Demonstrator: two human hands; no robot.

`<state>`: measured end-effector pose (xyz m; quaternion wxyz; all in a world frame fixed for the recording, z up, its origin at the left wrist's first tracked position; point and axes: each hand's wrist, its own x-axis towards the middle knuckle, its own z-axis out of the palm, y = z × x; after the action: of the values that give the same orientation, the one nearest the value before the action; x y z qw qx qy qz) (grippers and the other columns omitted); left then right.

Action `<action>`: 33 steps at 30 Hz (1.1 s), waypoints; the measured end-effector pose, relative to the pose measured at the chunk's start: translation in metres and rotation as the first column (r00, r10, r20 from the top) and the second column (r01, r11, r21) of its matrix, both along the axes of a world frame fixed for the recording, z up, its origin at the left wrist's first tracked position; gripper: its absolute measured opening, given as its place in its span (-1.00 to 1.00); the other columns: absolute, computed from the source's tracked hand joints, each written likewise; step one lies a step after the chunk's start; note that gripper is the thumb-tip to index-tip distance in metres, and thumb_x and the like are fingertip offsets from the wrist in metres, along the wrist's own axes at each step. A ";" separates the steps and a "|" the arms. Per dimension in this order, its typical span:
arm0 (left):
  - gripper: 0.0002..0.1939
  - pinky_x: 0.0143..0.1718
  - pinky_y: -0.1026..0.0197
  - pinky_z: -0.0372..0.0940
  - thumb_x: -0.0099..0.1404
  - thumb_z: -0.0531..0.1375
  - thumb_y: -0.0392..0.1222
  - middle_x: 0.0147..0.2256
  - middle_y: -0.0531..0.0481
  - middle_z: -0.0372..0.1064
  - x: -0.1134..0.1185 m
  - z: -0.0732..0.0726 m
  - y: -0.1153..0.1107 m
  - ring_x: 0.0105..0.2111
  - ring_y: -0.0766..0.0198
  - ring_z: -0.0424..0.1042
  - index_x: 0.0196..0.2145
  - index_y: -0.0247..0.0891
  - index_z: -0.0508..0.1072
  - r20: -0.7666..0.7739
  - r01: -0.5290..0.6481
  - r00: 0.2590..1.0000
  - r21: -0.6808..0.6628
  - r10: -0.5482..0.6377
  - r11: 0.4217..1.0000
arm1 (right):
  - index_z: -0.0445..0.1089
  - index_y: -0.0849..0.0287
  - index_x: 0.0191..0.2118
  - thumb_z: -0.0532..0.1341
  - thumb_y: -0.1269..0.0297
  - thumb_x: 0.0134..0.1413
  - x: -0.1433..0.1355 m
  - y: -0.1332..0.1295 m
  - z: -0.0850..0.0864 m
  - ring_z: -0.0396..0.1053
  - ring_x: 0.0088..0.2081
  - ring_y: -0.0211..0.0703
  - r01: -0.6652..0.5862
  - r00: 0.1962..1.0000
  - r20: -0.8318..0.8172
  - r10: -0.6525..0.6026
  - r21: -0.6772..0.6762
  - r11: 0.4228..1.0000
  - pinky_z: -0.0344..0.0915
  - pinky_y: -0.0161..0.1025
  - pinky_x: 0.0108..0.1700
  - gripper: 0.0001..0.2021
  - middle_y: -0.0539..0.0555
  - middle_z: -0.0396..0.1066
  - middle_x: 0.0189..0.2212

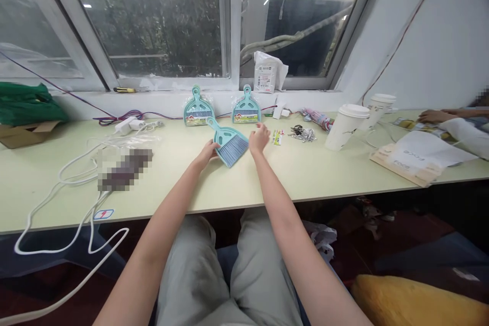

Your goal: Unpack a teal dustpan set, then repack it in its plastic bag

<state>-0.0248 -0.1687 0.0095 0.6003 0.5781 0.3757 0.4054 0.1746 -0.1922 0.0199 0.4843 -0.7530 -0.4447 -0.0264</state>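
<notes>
Head view: left hand grips edge of teal brush-and-dustpan set lying mid tabletop; right hand loosely curled at its other side (contact unclear). Two packaged sets w/ window behind.

Both forearms are bare from the near edge of the view right out to the wrists; no sleeves, cuffs or gloves show anywhere along them. The left hand and the right hand are bare too, and I can make out no watch, strap or ring on either, though at this distance small things would be hard to tell. Lower down, the person wears light grey trousers of a soft, loose cloth, creased and rumpled over both thighs, with a darker fold running between the legs.
</notes>
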 end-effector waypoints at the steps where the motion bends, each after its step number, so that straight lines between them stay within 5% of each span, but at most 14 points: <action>1: -0.71 -0.26 0.20 0.36 0.06 0.13 -0.26 -0.29 0.00 0.38 -0.004 0.001 0.003 -0.34 0.26 0.42 -0.19 -0.23 0.33 0.018 -0.060 0.998 -0.006 0.060 0.998 | 0.09 0.28 0.17 -0.02 0.44 0.11 0.014 -0.002 -0.004 0.09 0.21 0.05 0.122 0.992 0.026 -0.121 -0.034 0.992 0.08 0.09 0.15 -0.53 0.38 0.20 0.15; 3: -0.73 -0.28 0.20 0.38 0.10 0.09 -0.24 -0.30 0.00 0.40 -0.013 0.003 0.009 -0.31 0.24 0.44 -0.19 -0.20 0.33 0.078 -0.180 0.980 -0.039 0.183 0.983 | 0.01 0.32 0.25 0.01 0.44 0.10 0.039 -0.005 -0.015 -0.07 0.29 0.14 0.235 0.971 0.075 -0.226 -0.150 0.960 -0.07 0.30 0.17 -0.44 0.46 0.08 0.21; 5: -0.74 -0.26 0.18 0.39 0.14 0.06 -0.21 -0.29 -0.02 0.42 -0.020 0.007 0.015 -0.25 0.20 0.45 -0.18 -0.19 0.35 0.166 -0.273 0.944 -0.089 0.284 0.958 | 0.12 0.28 0.20 -0.01 0.47 0.10 0.053 -0.003 -0.025 -0.10 0.30 0.16 0.204 0.978 0.102 -0.181 -0.301 0.931 -0.20 0.44 0.15 -0.49 0.42 0.12 0.20; 8: -0.74 -0.23 0.18 0.41 0.19 0.03 -0.18 -0.28 -0.05 0.45 -0.028 0.011 0.022 -0.20 0.18 0.46 -0.18 -0.22 0.37 0.307 -0.327 0.883 -0.140 0.355 0.935 | 0.37 0.18 0.00 -0.06 0.58 0.08 0.045 0.005 -0.032 0.01 0.26 0.06 -0.022 0.977 0.183 0.111 -0.430 0.902 -0.36 0.47 0.17 -0.56 0.25 0.34 0.05; 11: -0.72 -0.21 0.19 0.41 0.21 0.02 -0.15 -0.28 -0.04 0.47 -0.038 0.010 0.028 -0.19 0.20 0.46 -0.15 -0.21 0.38 0.376 -0.395 0.829 -0.132 0.415 0.909 | 0.46 0.09 -0.16 -0.04 0.66 0.02 0.015 0.010 -0.029 0.12 0.19 -0.07 -0.272 0.858 0.294 0.421 -0.435 0.859 -0.47 0.35 0.23 -0.55 0.11 0.43 -0.06; 16: -0.66 -0.21 0.16 0.41 0.23 -0.02 -0.02 -0.25 -0.06 0.47 -0.051 0.004 0.032 -0.16 0.18 0.46 -0.13 -0.19 0.36 0.301 -0.497 0.814 -0.082 0.497 0.864 | 0.44 0.11 -0.12 0.02 0.57 0.11 -0.028 0.006 -0.021 0.26 0.07 -0.07 -0.365 0.788 0.361 0.499 -0.378 0.851 -0.04 0.03 0.22 -0.65 0.14 0.42 -0.03; 21: -0.64 -0.21 0.13 0.42 0.22 0.02 0.01 -0.24 -0.06 0.47 -0.053 0.002 0.033 -0.16 0.17 0.46 -0.09 -0.18 0.35 0.278 -0.494 0.824 -0.077 0.494 0.866 | 0.46 0.10 -0.12 0.13 0.34 0.17 -0.045 0.005 -0.025 0.35 0.00 -0.08 -0.546 0.703 0.206 0.680 -0.455 0.703 0.16 -0.16 0.08 -0.79 0.12 0.46 -0.06; 24: -0.67 -0.21 0.14 0.42 0.23 0.04 -0.02 -0.25 -0.05 0.46 -0.051 0.001 0.033 -0.18 0.18 0.46 -0.09 -0.17 0.35 0.282 -0.491 0.818 -0.111 0.501 0.864 | 0.46 0.09 -0.14 0.08 0.46 0.17 -0.048 0.007 -0.028 0.31 0.07 -0.14 -0.581 0.700 0.186 0.690 -0.413 0.701 0.05 -0.10 0.19 -0.74 0.08 0.43 -0.01; 28: -0.71 -0.24 0.22 0.41 0.21 0.08 -0.14 -0.22 -0.05 0.43 -0.049 -0.001 0.033 -0.20 0.25 0.46 -0.09 -0.17 0.33 0.253 -0.476 0.820 -0.196 0.513 0.857 | 0.34 0.12 0.04 0.10 0.25 0.21 -0.049 0.009 -0.029 0.25 0.14 -0.02 -0.512 0.774 0.160 0.613 -0.411 0.754 -0.12 0.18 0.24 -0.70 0.18 0.35 0.09; 33: -0.57 -0.21 0.25 0.40 0.06 0.19 -0.29 -0.17 -0.02 0.40 -0.047 -0.005 0.033 -0.23 0.32 0.46 -0.07 -0.13 0.31 0.272 -0.427 0.848 -0.160 0.456 0.890 | 0.44 0.14 -0.12 0.20 0.34 0.11 -0.045 0.012 -0.031 0.35 0.05 -0.08 -0.478 0.791 0.162 0.590 -0.439 0.761 0.03 0.01 0.21 -0.80 0.16 0.46 -0.03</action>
<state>-0.0722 -0.1359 0.0044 0.5674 0.3787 0.4209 0.5979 0.1292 -0.1807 -0.0106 0.2471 -0.6584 -0.7053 0.0895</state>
